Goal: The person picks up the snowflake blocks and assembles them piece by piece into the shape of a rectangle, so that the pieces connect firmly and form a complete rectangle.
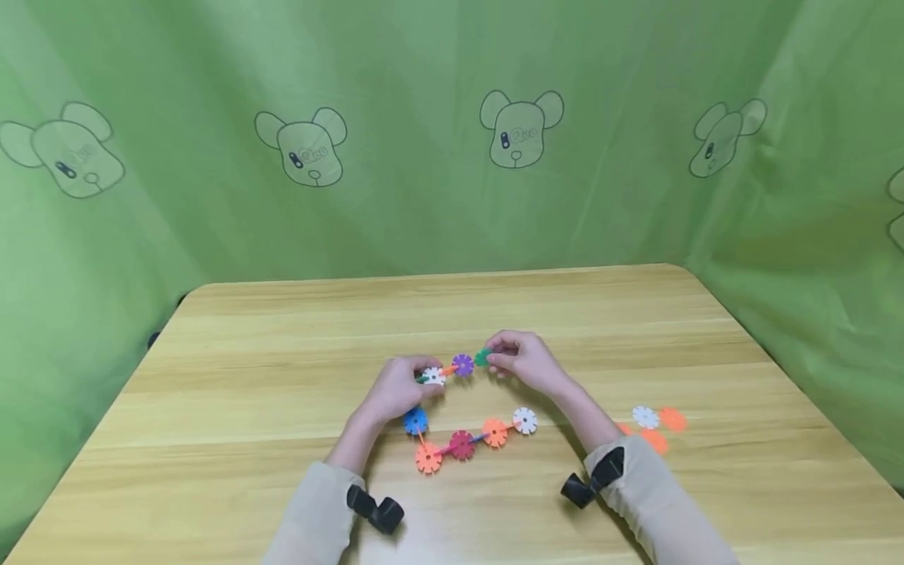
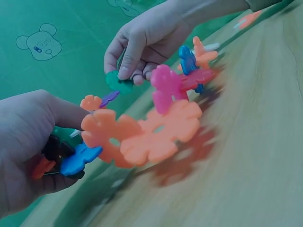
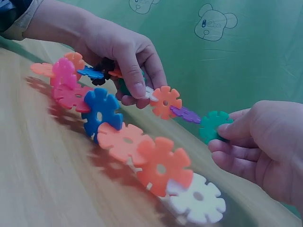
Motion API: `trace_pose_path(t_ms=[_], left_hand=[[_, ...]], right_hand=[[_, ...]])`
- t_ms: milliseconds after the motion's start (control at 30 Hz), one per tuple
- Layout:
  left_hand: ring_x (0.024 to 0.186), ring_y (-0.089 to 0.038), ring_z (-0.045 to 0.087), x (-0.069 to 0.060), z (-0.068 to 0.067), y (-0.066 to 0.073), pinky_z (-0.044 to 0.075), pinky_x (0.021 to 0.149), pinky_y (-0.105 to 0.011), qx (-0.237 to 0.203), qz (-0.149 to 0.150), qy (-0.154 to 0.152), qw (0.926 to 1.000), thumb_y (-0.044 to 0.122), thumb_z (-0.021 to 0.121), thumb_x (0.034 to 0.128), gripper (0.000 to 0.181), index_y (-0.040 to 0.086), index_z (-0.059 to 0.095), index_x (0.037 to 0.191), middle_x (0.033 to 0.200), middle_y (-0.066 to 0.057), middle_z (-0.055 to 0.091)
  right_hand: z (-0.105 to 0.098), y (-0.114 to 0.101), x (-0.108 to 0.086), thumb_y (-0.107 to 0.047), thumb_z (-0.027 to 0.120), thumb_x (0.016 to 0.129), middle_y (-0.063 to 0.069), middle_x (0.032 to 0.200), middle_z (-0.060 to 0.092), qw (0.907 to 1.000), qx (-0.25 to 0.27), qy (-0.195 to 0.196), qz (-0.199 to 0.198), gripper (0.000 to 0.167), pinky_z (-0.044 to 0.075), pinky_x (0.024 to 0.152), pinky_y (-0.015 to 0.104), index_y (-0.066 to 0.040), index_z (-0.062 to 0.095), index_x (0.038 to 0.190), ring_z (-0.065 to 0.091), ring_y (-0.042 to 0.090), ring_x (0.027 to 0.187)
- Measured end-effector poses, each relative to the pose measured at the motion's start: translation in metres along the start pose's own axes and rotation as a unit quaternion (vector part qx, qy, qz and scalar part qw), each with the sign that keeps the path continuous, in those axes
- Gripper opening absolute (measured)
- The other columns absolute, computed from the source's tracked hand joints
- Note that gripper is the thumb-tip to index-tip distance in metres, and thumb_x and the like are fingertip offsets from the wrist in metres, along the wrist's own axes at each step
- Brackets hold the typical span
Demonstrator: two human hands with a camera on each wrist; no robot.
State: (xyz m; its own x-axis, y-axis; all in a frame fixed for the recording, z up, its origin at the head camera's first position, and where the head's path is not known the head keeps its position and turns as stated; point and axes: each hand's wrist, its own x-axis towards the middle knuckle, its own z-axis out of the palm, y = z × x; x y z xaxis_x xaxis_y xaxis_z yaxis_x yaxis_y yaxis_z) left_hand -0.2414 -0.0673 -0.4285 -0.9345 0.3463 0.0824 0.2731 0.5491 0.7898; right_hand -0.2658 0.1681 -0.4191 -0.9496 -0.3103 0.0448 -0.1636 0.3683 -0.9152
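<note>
A chain of notched, flower-shaped plastic discs curves across the wooden table. My left hand grips the chain around a white disc and a green one, partly hidden by the fingers. Beyond it the chain runs to an orange disc and a purple disc. Between thumb and fingers, my right hand pinches a green disc, whose edge meets the purple disc; whether they are joined I cannot tell. The near stretch passes a blue disc, orange and pink ones, and ends at a white disc.
Right of the right forearm, a loose white disc and several orange discs lie on the table. A green curtain with printed mouse heads hangs behind and at both sides. Each wrist wears a black camera mount.
</note>
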Motion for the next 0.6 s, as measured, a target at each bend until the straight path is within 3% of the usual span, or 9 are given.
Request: trace_pose_path(t_ms=[233,367,500,600], left_hand=[[0.108,-0.028,0.056,0.001,-0.002,0.001,0.042,0.093,-0.043,0.001,0.009,-0.019,0.9998,0.017,0.070,0.0808,0.036,0.004,0.064,0.114,0.113,-0.011,0.064],[0.098,-0.023,0.058,-0.001,-0.003,0.006,0.044,0.089,-0.042,0.038,0.019,-0.042,0.9982,0.012,0.068,0.0790,0.038,0.003,0.063,0.116,0.112,-0.011,0.064],[0.063,-0.015,0.051,-0.001,-0.001,0.011,0.047,0.067,-0.033,0.066,0.015,-0.066,0.9955,0.008,0.064,0.0748,0.050,0.003,0.058,0.124,0.106,-0.009,0.063],[0.045,-0.011,0.038,0.000,0.003,0.012,0.039,0.048,-0.026,0.061,0.019,-0.076,0.9951,0.004,0.059,0.0722,0.058,0.002,0.052,0.130,0.083,-0.005,0.061]], right_hand=[[0.003,0.004,0.002,0.004,0.061,0.085,0.020,0.088,0.064,0.9999,0.011,0.001,-0.013,0.018,0.054,0.067,0.030,0.008,0.061,0.102,0.063,0.026,0.074],[0.004,0.002,0.000,0.004,0.061,0.084,0.020,0.087,0.064,0.9996,0.021,-0.006,-0.018,0.018,0.054,0.068,0.030,0.009,0.061,0.102,0.064,0.028,0.076],[0.007,-0.002,-0.002,0.005,0.061,0.084,0.018,0.086,0.064,0.9995,0.010,-0.005,-0.028,0.016,0.054,0.068,0.030,0.007,0.062,0.100,0.064,0.029,0.076],[0.008,-0.001,-0.004,0.004,0.062,0.084,0.016,0.084,0.065,0.9989,-0.006,-0.004,-0.045,0.014,0.054,0.067,0.029,0.005,0.064,0.097,0.064,0.026,0.074]])
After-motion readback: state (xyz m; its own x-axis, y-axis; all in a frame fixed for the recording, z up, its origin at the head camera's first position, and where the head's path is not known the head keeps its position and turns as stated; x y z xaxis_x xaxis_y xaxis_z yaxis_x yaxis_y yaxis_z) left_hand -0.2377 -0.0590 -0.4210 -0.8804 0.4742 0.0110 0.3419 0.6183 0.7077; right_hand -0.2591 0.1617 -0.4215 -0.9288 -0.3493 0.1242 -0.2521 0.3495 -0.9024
